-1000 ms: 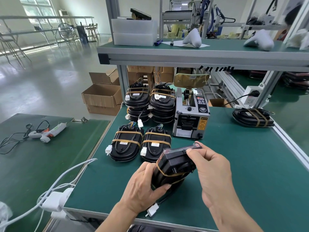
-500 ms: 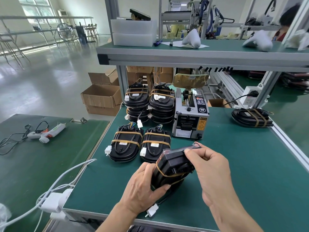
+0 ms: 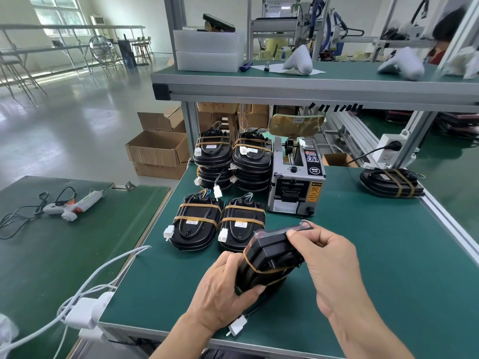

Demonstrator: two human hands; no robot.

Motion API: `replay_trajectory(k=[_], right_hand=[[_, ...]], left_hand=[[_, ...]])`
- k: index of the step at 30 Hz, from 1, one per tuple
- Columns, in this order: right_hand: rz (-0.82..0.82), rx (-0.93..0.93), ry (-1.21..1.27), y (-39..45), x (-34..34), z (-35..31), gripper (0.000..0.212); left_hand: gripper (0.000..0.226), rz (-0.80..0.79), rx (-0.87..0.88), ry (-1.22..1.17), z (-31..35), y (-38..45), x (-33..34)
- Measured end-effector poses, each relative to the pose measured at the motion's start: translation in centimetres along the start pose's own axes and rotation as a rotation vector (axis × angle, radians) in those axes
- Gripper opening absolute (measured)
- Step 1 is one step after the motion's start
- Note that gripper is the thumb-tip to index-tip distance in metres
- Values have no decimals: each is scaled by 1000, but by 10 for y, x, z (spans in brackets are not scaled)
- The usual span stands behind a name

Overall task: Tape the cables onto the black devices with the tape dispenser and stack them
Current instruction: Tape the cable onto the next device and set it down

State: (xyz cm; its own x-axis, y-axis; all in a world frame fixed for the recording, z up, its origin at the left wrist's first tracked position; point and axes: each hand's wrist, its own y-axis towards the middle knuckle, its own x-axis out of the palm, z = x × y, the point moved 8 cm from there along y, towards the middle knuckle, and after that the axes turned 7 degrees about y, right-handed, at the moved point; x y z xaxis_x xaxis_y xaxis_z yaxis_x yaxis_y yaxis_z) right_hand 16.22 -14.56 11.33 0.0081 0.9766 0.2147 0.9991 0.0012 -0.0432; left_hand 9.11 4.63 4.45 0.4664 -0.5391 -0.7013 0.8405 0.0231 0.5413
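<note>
Black oval plastic device (image 3: 269, 260), banded with tan tape, is tilted above the bench's (image 3: 363, 255) near edge in our hands. Our left hand (image 3: 223, 288) wraps its lower end, fingers curled round it; our right hand (image 3: 329, 257) pinches its upper edge. Its white connector (image 3: 236, 328) dangles at the near edge. Behind, taped devices (image 3: 220, 224) lie beside the grey tape dispenser (image 3: 295, 182).

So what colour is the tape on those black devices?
Brownish-yellow tape, seen best in the head view.

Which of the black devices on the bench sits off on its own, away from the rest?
The taped device at the far right edge of the bench, right of the tape dispenser. All the others are left of the dispenser or held in the hands.
</note>
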Motion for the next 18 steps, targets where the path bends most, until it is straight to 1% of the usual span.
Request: replay_trajectory(k=[9,13,18], right_hand=[[18,17,23,2,-6,4,19],[16,50,115,2,-5,9,14],[36,88,152,-1,-2,15,17]], left_hand=[[37,-17,-8,9,-1,0,1],[38,-21,-15,10,0,1,1],[38,-27,-18,9,0,0,2]])
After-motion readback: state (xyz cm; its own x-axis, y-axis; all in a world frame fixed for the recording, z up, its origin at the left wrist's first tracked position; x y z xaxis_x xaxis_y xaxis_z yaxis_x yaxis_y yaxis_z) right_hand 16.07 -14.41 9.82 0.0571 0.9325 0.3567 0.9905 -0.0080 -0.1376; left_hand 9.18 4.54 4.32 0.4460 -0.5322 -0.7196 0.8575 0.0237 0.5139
